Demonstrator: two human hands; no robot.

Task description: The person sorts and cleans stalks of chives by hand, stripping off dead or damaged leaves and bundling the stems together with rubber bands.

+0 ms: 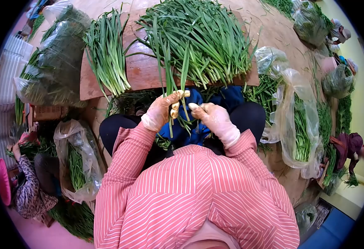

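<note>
My left hand [162,108], in a thin, stained glove with pale finger covers, is closed around a few garlic chive stalks [168,76]. Their leaves point away from me and their cut ends hang below the fingers. Just to the right, my right hand [216,120], also gloved, has its fingers drawn together in a pinch; whatever lies between them is too small to make out. Ahead of both hands, a large heap of garlic chives [198,41] lies on a brown board [144,74], with a smaller bunch [107,54] at its left.
Clear plastic bags of greens stand at left [53,62], lower left [78,162] and right [300,124]. Blue cloth [232,97] lies between my knees. A person in a patterned sleeve [32,186] sits at left; other people [348,149] work along the right wall.
</note>
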